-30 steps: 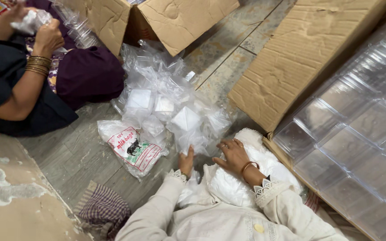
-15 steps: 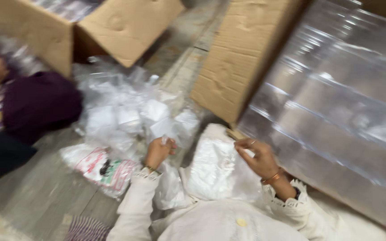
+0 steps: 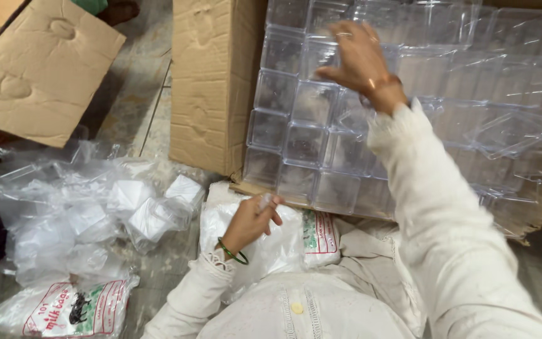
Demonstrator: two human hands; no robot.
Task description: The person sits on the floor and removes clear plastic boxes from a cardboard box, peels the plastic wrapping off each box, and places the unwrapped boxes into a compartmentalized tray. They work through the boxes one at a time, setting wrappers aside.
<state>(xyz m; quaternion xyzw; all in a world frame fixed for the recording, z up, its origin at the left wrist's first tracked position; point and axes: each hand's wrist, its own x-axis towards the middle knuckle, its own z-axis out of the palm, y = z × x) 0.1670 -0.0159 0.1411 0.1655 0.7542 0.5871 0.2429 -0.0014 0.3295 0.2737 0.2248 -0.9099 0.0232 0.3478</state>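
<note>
A person in a cream long-sleeved garment is seen from above, seated on a grey floor. The right hand is raised to the far right, fingers spread and laid flat against a stack of clear square plastic boxes packed in rows inside an open brown cardboard carton. A thin bangle is worn at that wrist.

The left hand, with a green bangle at the wrist, is held nearer, in the middle of the scene. Its fingers are curled, and a small bit of clear plastic is pinched between thumb and fingertips. It rests on a white plastic bag with red and green print, which lies on the person's lap just below the carton's edge.

To the left, a heap of crumpled clear plastic bags holding white square blocks is spread on the floor. At the near left corner lies a printed packet of folded plastic bags. At the far left, a second cardboard flap is seen.
</note>
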